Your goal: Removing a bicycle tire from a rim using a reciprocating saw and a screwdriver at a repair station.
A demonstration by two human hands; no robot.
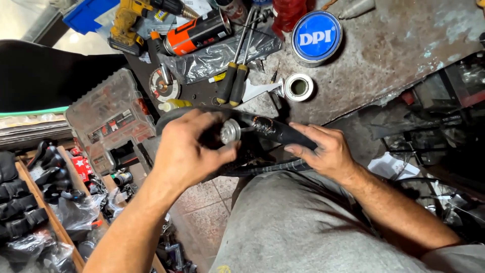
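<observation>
A: Hands first. What does each one have?

B: Left hand (189,146) curled over the front end of a black power tool (268,130), fingers bent around a small shiny metal disc (231,131) at its head. Thumb and fingertips pinch the disc rim. Right hand (323,149) wraps the tool's black body further back, fingers closed on it. So the hands are apart, each clamped on a different end of the same tool.

A: Where does the tool sit?

B: Held between the hands, over the near edge of the tabletop (394,45) and above the person's lap, grey trousers (303,227) below. A black cable (268,167) runs under the right hand.

A: Beyond the hands?

B: Just past the left hand, two screwdrivers with black and yellow grips (233,83) lie side by side. Past the right hand's fingertips, a roll of tape (299,87) lies flat. Further out, a round blue tin lid (317,34). Well beyond the left hand, an orange and black spray can (198,33) lies on its side on crumpled clear plastic, with a yellow drill (132,23) next to it.

A: To the outer side of the left hand?

B: A clear plastic case of small parts (108,119), and lower down a wooden tray (48,207) with black items, too jumbled to tell apart
</observation>
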